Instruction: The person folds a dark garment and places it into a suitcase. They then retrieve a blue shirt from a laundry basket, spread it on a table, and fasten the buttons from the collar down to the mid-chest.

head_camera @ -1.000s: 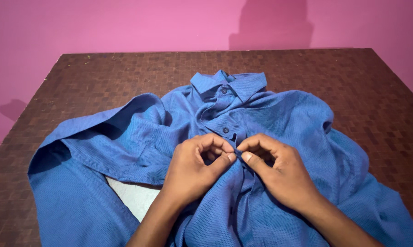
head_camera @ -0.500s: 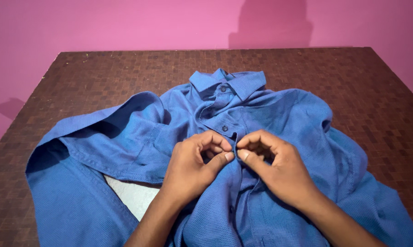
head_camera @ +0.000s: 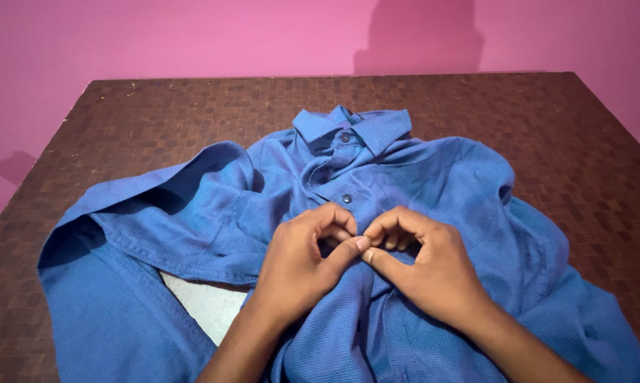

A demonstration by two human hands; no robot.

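Buttons at collar (head_camera: 346, 137) and chest (head_camera: 347, 198) sit fastened; both hands, left hand (head_camera: 302, 259) and right hand (head_camera: 426, 266), pinch the blue shirt (head_camera: 462, 191) placket at the next one, lower front unfastened.

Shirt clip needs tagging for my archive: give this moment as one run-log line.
left hand: pinches placket | right hand: pinches placket | blue shirt: collar up, crumpled | brown table

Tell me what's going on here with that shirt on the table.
A person has both hands on a blue shirt spread on a brown table. The left hand and right hand pinch the front placket together below the second button. The collar lies farthest from the person, its top button fastened.
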